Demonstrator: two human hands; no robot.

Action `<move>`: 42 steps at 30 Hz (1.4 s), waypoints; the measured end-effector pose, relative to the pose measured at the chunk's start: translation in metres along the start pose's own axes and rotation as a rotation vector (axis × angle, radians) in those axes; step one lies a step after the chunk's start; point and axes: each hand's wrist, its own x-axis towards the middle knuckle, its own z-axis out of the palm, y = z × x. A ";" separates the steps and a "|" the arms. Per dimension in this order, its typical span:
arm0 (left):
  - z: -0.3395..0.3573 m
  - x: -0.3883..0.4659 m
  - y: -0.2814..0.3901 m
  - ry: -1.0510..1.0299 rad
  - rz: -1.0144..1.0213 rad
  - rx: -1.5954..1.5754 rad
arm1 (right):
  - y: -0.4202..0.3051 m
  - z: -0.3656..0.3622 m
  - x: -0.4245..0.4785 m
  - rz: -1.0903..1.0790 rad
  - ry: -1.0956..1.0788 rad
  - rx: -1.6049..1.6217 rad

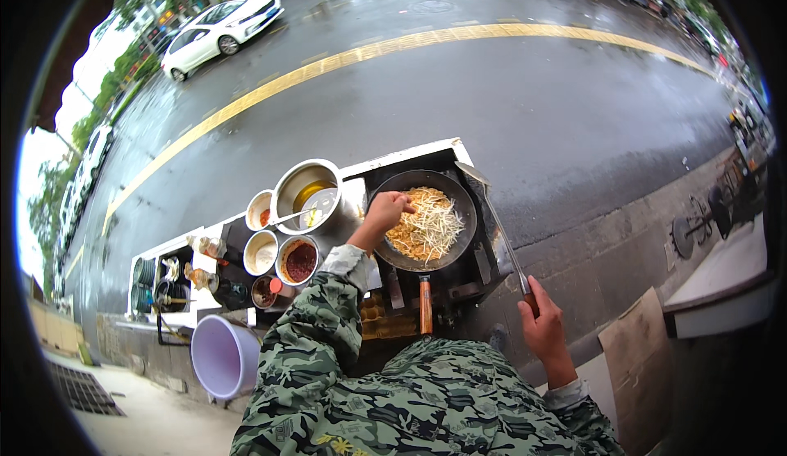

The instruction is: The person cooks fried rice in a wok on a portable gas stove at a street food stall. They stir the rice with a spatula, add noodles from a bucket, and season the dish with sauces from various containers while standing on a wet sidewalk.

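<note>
A dark frying pan (pixel 464 244) with a wooden handle (pixel 425 305) sits on the stove, holding bean sprouts (pixel 439 228) over browned food, perhaps rice or noodles. My left hand (pixel 388 211) hovers over the pan's left part, fingers bunched; whether anything is between them cannot be made out. On the right, my right hand (pixel 544 327) grips the wooden-ended handle of a long metal ladle (pixel 501 228), whose head lies by the pan's upper right rim. Left of the pan stand a metal pot (pixel 283 201) with yellow liquid and a bowl of dark red sauce (pixel 301 261).
Further seasoning bowls (pixel 261 252), a red-lidded jar (pixel 276 285) and bottles (pixel 209 247) crowd the cart's left side. A purple bucket (pixel 224 357) stands below them. Beyond the cart runs a wet road (pixel 381 111) with a parked white car (pixel 224 31). A cardboard sheet (pixel 636 357) is at lower right.
</note>
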 end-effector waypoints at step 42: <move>0.122 -0.271 -0.049 -0.054 -0.479 -0.409 | 0.053 0.018 0.153 -0.124 -1.081 -0.414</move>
